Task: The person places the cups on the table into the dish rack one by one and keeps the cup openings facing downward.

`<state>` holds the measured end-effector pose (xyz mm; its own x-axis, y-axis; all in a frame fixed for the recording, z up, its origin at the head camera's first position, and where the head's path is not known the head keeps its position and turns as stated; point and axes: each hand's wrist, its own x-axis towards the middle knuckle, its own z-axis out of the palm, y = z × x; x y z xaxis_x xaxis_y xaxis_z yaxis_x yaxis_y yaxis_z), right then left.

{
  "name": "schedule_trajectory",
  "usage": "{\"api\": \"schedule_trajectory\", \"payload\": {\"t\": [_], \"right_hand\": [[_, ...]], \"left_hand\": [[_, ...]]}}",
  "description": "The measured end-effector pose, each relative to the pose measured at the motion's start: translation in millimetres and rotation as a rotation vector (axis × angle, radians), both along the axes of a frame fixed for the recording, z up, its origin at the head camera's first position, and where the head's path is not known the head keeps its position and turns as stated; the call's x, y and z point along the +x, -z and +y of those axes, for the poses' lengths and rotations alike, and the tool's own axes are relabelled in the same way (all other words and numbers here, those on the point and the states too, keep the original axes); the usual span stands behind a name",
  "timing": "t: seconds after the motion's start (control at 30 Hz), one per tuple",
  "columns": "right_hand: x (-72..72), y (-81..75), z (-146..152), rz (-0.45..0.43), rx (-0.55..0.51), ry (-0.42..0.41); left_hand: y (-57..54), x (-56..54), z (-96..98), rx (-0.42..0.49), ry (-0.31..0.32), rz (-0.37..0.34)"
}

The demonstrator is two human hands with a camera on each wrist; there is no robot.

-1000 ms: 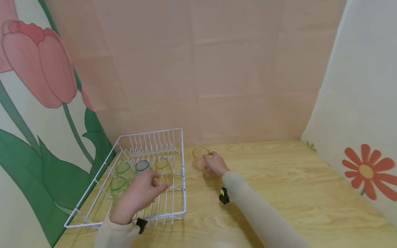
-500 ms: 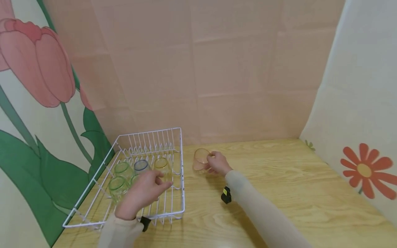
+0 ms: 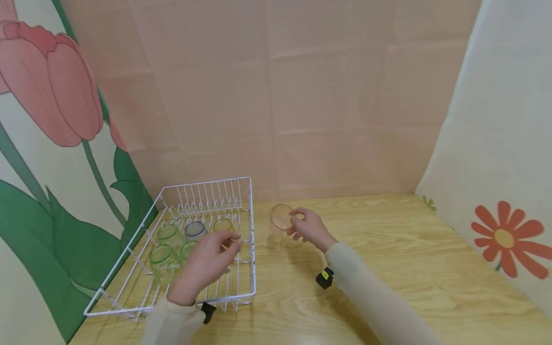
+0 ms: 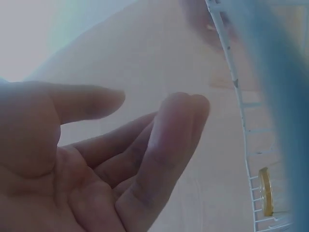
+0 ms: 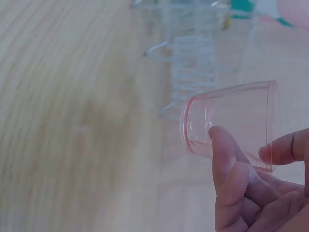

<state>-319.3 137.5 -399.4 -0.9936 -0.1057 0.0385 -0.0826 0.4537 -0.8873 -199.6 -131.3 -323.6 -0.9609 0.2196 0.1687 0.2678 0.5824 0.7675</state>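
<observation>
My right hand (image 3: 311, 229) pinches a clear pink glass (image 3: 280, 218) near its rim, just right of the rack. In the right wrist view the pink glass (image 5: 231, 116) shows whole, thumb at the rim and fingers along its side, its base held clear of the table. Over the white wire dish rack (image 3: 252, 239) hovers my left hand (image 3: 207, 261), holding nothing, thumb and fingers loosely bent and apart. Behind and beside it in the rack stand a yellow-rimmed glass (image 3: 223, 224), a blue-rimmed glass (image 3: 196, 230) and several green glasses (image 3: 164, 263), partly hidden by the hand.
The rack's raised wire rim borders the glasses on the wood-grain table (image 3: 388, 249). A plain pinkish cloth (image 3: 327, 96) hangs behind, with flower-printed cloths at left and right. A small black device (image 3: 325, 278) sits under the right sleeve.
My right hand has raised the pink glass off the table and tilted it, its mouth turned more toward me. The left hand has drifted slightly right over the rack.
</observation>
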Motion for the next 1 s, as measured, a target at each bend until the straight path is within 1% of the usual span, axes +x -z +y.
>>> {"api": "schedule_trajectory", "payload": {"t": [0.23, 0.37, 0.5, 0.6, 0.7, 0.87, 1.0], "right_hand": [[27.0, -28.5, -1.1, 0.034, -0.02, -0.04], [42.4, -39.5, 0.9, 0.07, -0.028, -0.076], [58.0, -46.6, 2.4, 0.087, -0.028, -0.105], [69.9, -50.9, 2.6, 0.09, -0.012, -0.111], [81.0, -55.1, 1.7, 0.101, 0.008, -0.119], [93.3, -59.6, -2.1, 0.122, 0.024, -0.16], [98.2, -60.8, -4.9, 0.136, 0.029, -0.183]], "left_hand": [[0.2, -0.2, 9.6, 0.07, 0.029, 0.027], [-1.2, -1.5, 15.5, 0.093, 0.04, 0.017], [-1.6, -2.5, 20.5, 0.095, 0.058, 0.001], [-0.6, -3.7, 24.9, 0.084, 0.08, -0.001], [1.0, -4.8, 28.8, 0.082, 0.119, -0.014], [1.1, -5.0, 32.8, 0.065, 0.197, -0.044], [0.8, -4.1, 33.3, 0.048, 0.226, -0.05]]}}
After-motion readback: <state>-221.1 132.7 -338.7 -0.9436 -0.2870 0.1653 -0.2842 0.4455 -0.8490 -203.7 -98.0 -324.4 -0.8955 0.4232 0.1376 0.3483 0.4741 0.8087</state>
